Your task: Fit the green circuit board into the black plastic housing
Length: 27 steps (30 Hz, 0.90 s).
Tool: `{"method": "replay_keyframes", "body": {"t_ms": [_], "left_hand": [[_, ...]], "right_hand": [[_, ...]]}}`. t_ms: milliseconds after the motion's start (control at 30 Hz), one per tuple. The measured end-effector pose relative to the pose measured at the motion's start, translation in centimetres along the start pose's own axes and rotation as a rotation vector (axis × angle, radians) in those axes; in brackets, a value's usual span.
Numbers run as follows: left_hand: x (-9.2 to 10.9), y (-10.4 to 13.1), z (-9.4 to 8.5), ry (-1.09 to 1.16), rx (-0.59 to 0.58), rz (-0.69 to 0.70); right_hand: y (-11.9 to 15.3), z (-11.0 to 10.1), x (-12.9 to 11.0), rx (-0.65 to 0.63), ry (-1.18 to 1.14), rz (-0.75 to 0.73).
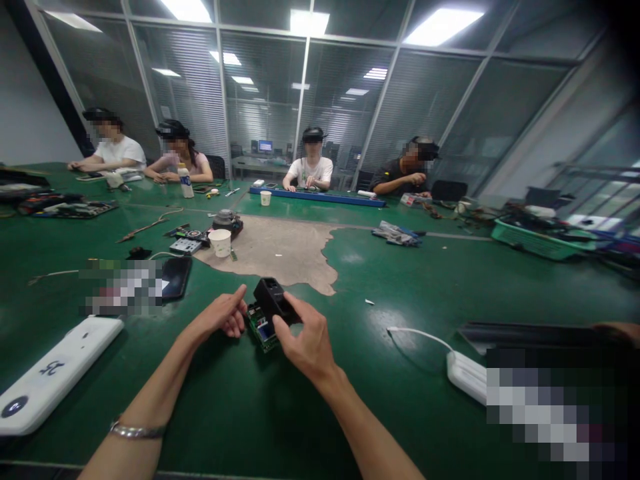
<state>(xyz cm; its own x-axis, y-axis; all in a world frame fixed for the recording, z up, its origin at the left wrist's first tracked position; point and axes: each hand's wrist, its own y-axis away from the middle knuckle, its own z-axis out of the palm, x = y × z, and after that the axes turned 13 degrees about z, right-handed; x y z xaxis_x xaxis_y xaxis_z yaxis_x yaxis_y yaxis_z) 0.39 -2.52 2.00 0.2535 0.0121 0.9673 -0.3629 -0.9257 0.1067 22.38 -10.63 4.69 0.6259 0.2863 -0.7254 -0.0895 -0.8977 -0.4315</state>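
Note:
A black plastic housing [273, 297] is gripped between the thumb and fingers of my right hand [310, 340]. It is tilted, above and partly over a green circuit board [261, 331] with small parts on it. Whether the housing and the board are joined cannot be made out. Just left of the board is my left hand [226, 315], its thumb stretched out apart from loosely curled fingers. Nothing shows in that hand, and whether its fingertips touch the board's edge is unclear.
A white power bank [60, 373] lies at left, near a dark phone [177, 277]. Beyond are a paper cup [220, 243], a brown bare patch [280, 247] and gloves [397, 233]. A white device [467, 377] with cable lies right. Several people sit across the table.

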Motion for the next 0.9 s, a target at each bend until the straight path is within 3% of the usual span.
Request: {"method": "replay_keyframes", "body": {"t_ms": [133, 467, 900], "left_hand": [[0.0, 0.0, 0.0, 0.001, -0.008, 0.014], [0.0, 0.2, 0.0, 0.014, 0.022, 0.042], [0.1, 0.2, 0.1, -0.007, 0.022, 0.06]], "right_hand": [[0.8, 0.2, -0.9, -0.05, 0.039, -0.084], [1.6, 1.0, -1.2, -0.128, 0.139, -0.121], [2.3, 1.4, -0.7, -0.182, 0.268, -0.003]]}}
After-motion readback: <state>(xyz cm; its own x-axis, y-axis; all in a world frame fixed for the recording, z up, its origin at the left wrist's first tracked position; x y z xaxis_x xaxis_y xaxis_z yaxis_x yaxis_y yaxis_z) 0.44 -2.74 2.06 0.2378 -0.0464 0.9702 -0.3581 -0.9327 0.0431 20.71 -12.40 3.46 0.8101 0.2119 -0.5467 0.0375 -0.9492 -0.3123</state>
